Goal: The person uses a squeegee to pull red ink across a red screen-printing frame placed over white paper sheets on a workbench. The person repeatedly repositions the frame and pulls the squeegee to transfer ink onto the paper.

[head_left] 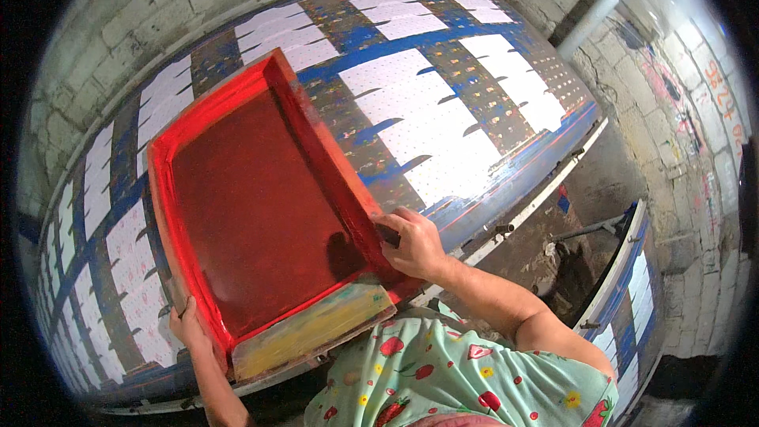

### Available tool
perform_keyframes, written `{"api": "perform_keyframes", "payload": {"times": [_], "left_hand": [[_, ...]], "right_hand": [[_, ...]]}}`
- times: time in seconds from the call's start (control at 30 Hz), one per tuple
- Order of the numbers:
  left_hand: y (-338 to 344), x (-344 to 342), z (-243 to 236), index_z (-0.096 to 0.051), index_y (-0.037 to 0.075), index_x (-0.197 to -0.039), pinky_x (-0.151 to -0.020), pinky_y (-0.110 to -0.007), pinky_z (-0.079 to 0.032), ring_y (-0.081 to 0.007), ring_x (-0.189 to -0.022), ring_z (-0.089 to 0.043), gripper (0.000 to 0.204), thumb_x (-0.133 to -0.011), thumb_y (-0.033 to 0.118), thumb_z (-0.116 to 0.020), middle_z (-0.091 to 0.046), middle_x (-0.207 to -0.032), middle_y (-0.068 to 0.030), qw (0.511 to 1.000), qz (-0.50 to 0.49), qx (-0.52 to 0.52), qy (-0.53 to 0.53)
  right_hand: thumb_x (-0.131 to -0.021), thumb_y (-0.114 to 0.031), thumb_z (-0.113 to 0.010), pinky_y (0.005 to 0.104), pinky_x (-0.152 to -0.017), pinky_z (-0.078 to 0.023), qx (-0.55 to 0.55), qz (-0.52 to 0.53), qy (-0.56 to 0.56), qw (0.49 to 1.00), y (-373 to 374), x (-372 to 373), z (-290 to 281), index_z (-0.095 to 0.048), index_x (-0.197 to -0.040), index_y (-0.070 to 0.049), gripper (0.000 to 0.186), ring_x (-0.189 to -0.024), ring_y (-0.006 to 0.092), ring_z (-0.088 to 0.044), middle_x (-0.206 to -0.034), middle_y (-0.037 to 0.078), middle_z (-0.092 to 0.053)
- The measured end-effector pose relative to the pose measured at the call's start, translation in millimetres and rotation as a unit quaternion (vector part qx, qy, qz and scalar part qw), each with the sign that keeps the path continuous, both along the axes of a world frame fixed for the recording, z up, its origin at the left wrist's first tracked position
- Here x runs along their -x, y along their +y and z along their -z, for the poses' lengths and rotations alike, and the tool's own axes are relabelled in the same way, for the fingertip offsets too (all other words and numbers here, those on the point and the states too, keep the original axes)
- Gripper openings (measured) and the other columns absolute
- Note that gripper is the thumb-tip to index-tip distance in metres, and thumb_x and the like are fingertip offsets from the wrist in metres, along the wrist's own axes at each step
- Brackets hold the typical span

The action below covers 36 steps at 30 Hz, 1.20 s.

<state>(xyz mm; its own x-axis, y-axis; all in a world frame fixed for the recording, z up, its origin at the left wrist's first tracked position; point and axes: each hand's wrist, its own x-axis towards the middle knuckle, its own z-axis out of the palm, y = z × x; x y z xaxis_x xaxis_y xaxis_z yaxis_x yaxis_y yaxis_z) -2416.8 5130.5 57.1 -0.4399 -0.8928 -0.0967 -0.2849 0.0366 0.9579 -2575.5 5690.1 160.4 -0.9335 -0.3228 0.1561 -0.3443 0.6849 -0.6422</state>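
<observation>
Head view: the left hand (188, 323) and right hand (413, 247) are apart, clamped on opposite edges of a framed red screen (261, 202). It is over the long counter (514, 168), with white sheets (411, 107) around it.

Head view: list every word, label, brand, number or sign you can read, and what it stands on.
Orange handwriting, on the block wall at right: large characters, numerals among them; not copied out here.
Reddish marks, same wall: too blurred to read.
White pieces: faint specks, too small to make out.
Red framed panel: no lettering visible.
</observation>
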Motion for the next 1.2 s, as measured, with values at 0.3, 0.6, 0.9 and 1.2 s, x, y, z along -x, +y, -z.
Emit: {"api": "perform_keyframes", "payload": {"times": [0.3, 0.6, 0.9, 1.2], "left_hand": [[97, 60, -54, -0.077, -0.003, -0.125, -0.101, -0.039, -0.057, -0.0232, -0.106, -0.075, 0.040, -0.091, 0.011, -0.092, -0.080, -0.119, -0.0101, 0.995, 0.090, -0.032, 0.031], [299, 146, -28, -0.077, 0.000, -0.125, -0.097, -0.037, -0.057, -0.0197, -0.102, -0.075, 0.042, -0.087, 0.006, -0.094, -0.080, -0.116, -0.0065, 0.991, 0.083, -0.026, 0.103], [437, 193, -2, -0.077, 0.000, -0.121, -0.094, -0.035, -0.056, -0.0183, -0.100, -0.073, 0.038, -0.087, 0.006, -0.094, -0.080, -0.113, -0.0059, 0.996, 0.055, -0.038, 0.060], [484, 211, -5, -0.076, -0.001, -0.123, -0.096, -0.036, -0.056, -0.0190, -0.102, -0.074, 0.039, -0.089, 0.006, -0.093, -0.080, -0.116, -0.0073, 0.995, 0.068, -0.016, 0.071]], "right_hand": [[-0.079, -0.006, -0.076, 0.0525, -0.095, -0.061, 0.006, 0.029, -0.014, 0.999, 97, 71, -8, -0.082, -0.130, -0.014, 0.052, -0.108, 0.0417, -0.074, -0.109, 0.018, -0.075], [-0.079, 0.008, -0.073, 0.0412, -0.086, -0.061, 0.017, 0.111, -0.003, 0.994, 276, 143, 18, -0.083, -0.129, -0.009, 0.054, -0.094, 0.0306, -0.077, -0.105, 0.013, -0.075], [-0.079, 0.004, -0.078, 0.0453, -0.088, -0.060, 0.069, 0.144, -0.039, 0.986, 409, 184, 51, -0.081, -0.131, -0.012, 0.055, -0.097, 0.0353, -0.076, -0.112, 0.015, -0.076], [-0.078, 0.010, -0.076, 0.0418, -0.099, -0.060, 0.104, 0.142, -0.076, 0.981, 451, 206, 58, -0.080, -0.134, -0.005, 0.058, -0.108, 0.0344, -0.078, -0.117, 0.018, -0.080]]}}
